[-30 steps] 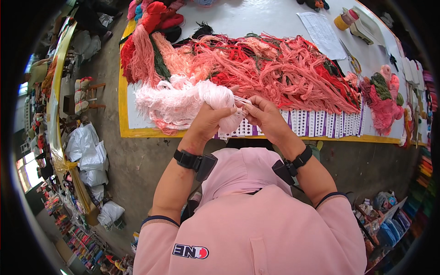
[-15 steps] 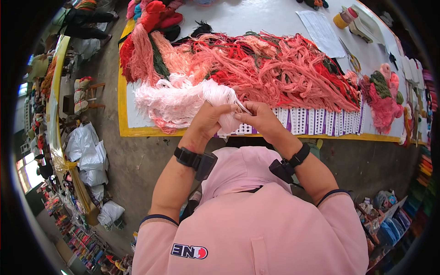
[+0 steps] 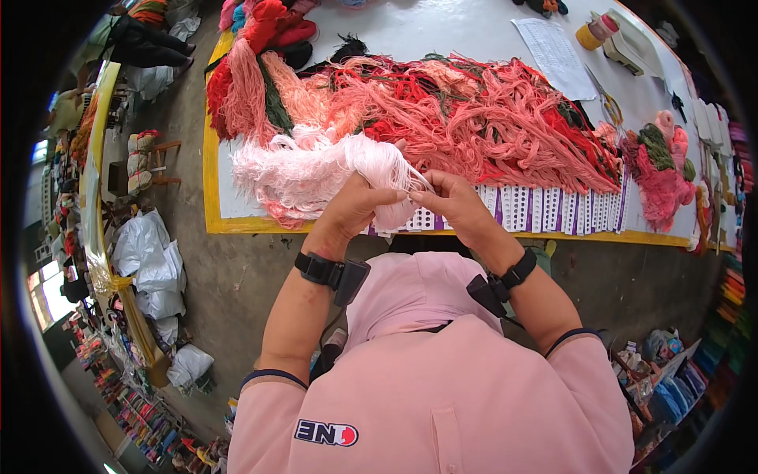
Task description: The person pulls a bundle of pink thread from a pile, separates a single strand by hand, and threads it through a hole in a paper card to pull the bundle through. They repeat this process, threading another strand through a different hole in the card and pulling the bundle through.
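My left hand (image 3: 355,207) is closed round the end of a pale pink skein of thread (image 3: 371,160), its thumb pointing toward the other hand. Close beside it, my right hand (image 3: 454,204) pinches a few strands drawn out from that skein. The fingertips of both hands nearly meet at the table's front edge. The rest of the pale pink thread (image 3: 284,178) lies loose on the table to the left. Beyond the hands spreads a large heap of coral, red and dark green thread (image 3: 489,126).
Perforated white cards (image 3: 553,209) line the yellow-edged table's (image 3: 671,238) front. Farther right lie pink and green skeins (image 3: 659,162), scissors (image 3: 608,103), a paper sheet (image 3: 553,55) and a yellow-and-red jar (image 3: 594,33). White bags (image 3: 150,257) stand on the floor at left.
My left thumb has shifted lower, toward the right fingertips, and my right hand has shifted slightly. The pale pink strands now fan out more between the hands.
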{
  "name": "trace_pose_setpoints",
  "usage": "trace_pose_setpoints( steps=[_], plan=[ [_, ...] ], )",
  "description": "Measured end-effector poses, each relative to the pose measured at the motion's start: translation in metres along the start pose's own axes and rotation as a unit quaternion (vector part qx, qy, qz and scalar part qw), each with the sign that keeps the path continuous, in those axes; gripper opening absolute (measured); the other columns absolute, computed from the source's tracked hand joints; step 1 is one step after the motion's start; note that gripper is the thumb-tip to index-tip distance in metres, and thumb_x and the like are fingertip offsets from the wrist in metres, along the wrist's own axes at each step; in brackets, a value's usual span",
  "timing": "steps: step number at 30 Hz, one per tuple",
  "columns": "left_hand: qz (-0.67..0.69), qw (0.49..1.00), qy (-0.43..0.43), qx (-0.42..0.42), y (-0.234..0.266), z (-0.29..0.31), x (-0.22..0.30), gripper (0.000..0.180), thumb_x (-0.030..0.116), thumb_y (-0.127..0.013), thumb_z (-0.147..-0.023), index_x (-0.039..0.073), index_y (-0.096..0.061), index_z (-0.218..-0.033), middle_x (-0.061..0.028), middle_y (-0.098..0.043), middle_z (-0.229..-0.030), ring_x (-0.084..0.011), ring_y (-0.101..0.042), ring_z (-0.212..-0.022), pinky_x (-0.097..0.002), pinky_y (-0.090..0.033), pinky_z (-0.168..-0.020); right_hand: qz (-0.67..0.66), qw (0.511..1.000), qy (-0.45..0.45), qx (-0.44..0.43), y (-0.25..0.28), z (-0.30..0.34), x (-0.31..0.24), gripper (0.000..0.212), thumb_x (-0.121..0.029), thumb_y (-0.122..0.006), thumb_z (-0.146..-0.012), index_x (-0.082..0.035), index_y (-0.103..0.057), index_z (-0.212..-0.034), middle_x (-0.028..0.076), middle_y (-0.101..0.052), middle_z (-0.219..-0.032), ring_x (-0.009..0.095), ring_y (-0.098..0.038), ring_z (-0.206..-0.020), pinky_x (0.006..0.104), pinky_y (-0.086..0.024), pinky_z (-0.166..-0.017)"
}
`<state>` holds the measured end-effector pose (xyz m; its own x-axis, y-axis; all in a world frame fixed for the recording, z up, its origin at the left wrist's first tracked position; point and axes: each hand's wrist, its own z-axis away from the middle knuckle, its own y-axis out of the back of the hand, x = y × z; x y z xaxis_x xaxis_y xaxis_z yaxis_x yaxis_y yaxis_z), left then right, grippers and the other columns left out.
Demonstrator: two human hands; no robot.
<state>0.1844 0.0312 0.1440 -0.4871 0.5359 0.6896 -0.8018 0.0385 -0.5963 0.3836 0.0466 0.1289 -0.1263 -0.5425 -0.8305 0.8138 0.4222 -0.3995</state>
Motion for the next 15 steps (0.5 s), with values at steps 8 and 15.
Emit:
trace_pose_setpoints(
  steps=[8,15],
  plan=[
    [-0.025,1.000,-0.008,0.014,0.005,-0.001,-0.003,0.079,-0.007,-0.067,-0.075,0.002,-0.033,-0.146,-0.0096,-0.059,-0.119,-0.0198,-0.060,-0.110,-0.0341,-0.048,-0.095,-0.040,0.999,-0.008,0.021,0.005,-0.002,0.002,0.014,-0.016,-0.066,-0.091,-0.004,-0.062,-0.097,-0.003,-0.060,-0.086,0.005,-0.051,-0.077,0.0226,-0.042,-0.070],
    [0.101,0.993,-0.009,0.055,0.002,-0.005,-0.007,0.060,-0.007,-0.057,-0.082,0.002,-0.042,-0.139,-0.0107,-0.059,-0.119,-0.0210,-0.061,-0.108,-0.0370,-0.049,-0.095,0.009,0.998,-0.051,0.028,-0.005,-0.003,0.000,0.023,-0.019,-0.067,-0.090,-0.001,-0.064,-0.104,0.001,-0.064,-0.089,0.006,-0.055,-0.079,0.0238,-0.045,-0.071]
  ],
)
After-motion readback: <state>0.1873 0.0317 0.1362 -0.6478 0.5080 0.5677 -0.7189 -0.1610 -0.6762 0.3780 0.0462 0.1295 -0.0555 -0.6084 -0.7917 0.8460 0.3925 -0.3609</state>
